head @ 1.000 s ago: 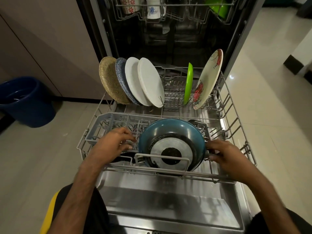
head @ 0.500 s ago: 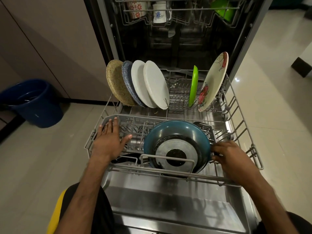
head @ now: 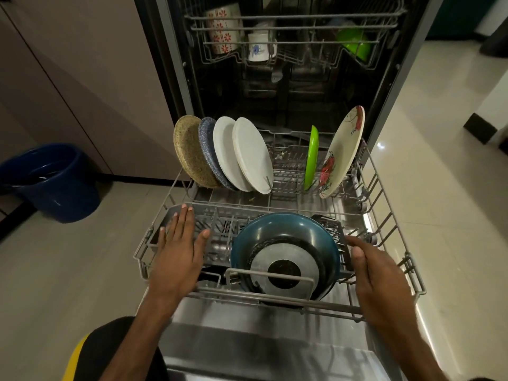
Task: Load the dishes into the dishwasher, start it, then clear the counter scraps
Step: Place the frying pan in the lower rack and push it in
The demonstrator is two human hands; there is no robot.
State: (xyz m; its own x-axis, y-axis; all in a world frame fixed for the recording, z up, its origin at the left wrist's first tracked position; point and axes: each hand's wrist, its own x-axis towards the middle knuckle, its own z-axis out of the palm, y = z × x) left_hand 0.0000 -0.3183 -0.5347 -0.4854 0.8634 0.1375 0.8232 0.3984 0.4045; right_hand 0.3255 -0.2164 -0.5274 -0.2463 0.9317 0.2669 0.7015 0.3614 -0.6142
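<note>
Resting flat left hand (head: 178, 251) on lower rack (head: 275, 302), right hand (head: 382, 279) beside one pan (head: 283, 232), grip unclear, six plates (head: 253, 155) upright.

Bucket (head: 55, 185) cut off left, right hand (head: 382, 276) fingers mostly hidden

A home kitchen, seen from above. A built-in dishwasher (head: 302, 100) stands open beside tall beige cabinet fronts (head: 82, 64), its steel door (head: 247, 347) folded down and its lower rack (head: 220, 294) pulled out. Everyday household crockery stands in the rack: a speckled brown plate (head: 191, 152), a speckled blue plate (head: 209, 149), two white plates (head: 247, 155), a green plate (head: 312, 158) and a flowered plate (head: 343, 149), with a teal frying pan (head: 283, 237) lying bottom-up at the front. The upper rack (head: 297, 28) holds a red-flowered mug (head: 224, 28), a white mug with a blue flower (head: 258, 49) and a green bowl (head: 354, 45). A blue plastic bucket (head: 52, 182) sits on glossy cream floor tiles (head: 439, 188).
</note>
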